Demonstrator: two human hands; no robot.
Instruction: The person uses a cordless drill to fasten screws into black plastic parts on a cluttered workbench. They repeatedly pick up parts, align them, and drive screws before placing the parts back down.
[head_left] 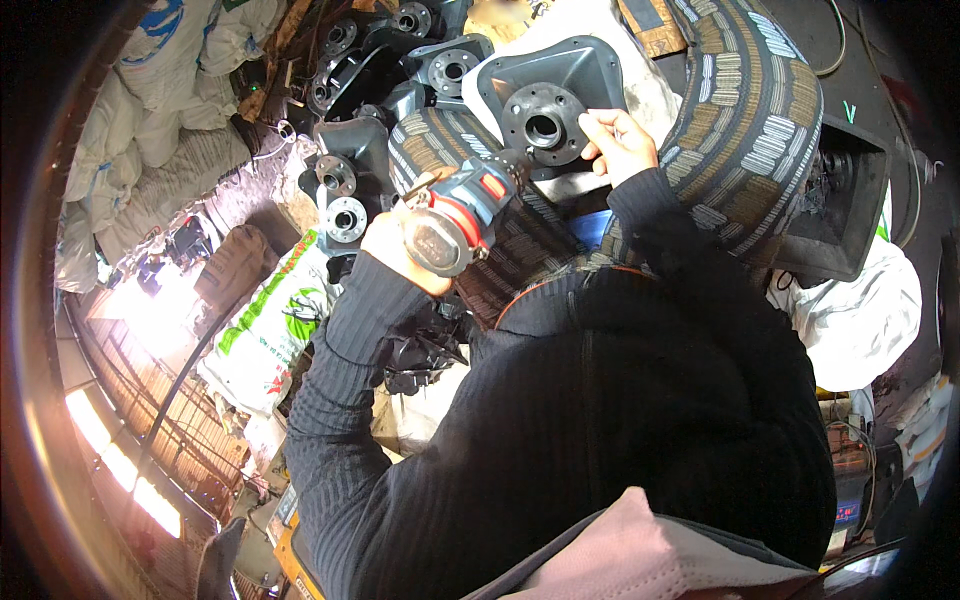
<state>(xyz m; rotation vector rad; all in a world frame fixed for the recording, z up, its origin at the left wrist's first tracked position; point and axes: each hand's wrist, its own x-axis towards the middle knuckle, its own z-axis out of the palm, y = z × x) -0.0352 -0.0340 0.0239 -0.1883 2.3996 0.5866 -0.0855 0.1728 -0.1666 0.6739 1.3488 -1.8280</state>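
Note:
My left hand [400, 245] is wrapped round a blue and red cordless drill [462, 205]. The drill's dark front end reaches the lower left edge of a round black flange [518, 122] with a central bore and small holes around it. That flange sits on a dark grey housing [598, 72] with a wide, rounded square rim. My right hand [622, 148] is at the flange's right edge, thumb and forefinger pinched together. Whatever those fingertips hold, if anything, is too small to make out. Under the housing lies a patterned fabric cushion [440, 140].
Several similar housings with flanges [452, 72] are heaped at the far left. A thick patterned cushion [745, 110] curves along the right, beside a black bin [850, 200]. White sacks [160, 130] stand at left; another white bag [860, 320] lies at right.

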